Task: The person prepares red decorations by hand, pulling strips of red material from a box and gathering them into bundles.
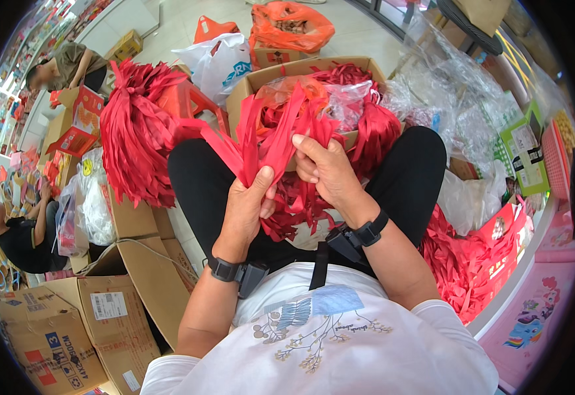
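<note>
Above my lap, my left hand pinches a bunch of red fabric ribbons between thumb and fingers. My right hand, a little higher and to the right, has its thumb and curled fingers closed on ribbons from the same bunch. Loose ends hang down between my knees. A thick tied bundle of red ribbons rests against a red plastic stool by my left knee. Straight ahead stands an open cardboard box holding more ribbons and thin plastic bags. Another ribbon bunch droops over its right side.
Cardboard boxes crowd my left. Crumpled transparent plastic and a red carton beside loose ribbons lie right. White and orange bags stand beyond the box. Two people, one bending, one seated, are at left.
</note>
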Demonstrator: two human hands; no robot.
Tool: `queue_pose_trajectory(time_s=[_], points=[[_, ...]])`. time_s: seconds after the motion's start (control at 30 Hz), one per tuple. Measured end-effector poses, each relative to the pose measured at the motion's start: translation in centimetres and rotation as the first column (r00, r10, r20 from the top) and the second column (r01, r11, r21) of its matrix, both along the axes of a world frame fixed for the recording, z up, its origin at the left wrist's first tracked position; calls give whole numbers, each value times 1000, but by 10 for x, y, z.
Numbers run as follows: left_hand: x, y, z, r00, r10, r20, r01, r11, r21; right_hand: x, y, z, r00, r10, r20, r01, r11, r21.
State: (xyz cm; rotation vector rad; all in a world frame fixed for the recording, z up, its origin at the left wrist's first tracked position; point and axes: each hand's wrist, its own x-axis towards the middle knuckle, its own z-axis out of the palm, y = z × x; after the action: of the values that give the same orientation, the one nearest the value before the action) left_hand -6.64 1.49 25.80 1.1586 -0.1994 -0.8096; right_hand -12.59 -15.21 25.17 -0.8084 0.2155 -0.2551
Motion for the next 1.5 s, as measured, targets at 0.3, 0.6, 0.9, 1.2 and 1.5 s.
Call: queue_pose_trajectory(time_s=[0.3, 0.6, 0.9, 1.2, 1.5], points=[[0, -1, -4, 998, 15, 56, -16, 1000, 20, 0, -3, 5, 999, -8, 43, 2, 991, 132], [-2, -1, -2, 989, 3, 147, -12, 998, 58, 2, 2, -6, 998, 62, -28, -54, 972, 229], [-2, -1, -1, 992, -27, 122, 16, 996, 92, 2, 0, 2, 999, 32, -28, -26, 980, 195], [-2, 0, -3, 989, -40, 144, 21, 991, 133, 1, 3, 4, 998, 10, -61, 1, 982, 187], [-4, -1, -1, 966, -93, 240, 42, 977, 207, 1, 0, -9, 995, 68, -77, -47, 969, 242]])
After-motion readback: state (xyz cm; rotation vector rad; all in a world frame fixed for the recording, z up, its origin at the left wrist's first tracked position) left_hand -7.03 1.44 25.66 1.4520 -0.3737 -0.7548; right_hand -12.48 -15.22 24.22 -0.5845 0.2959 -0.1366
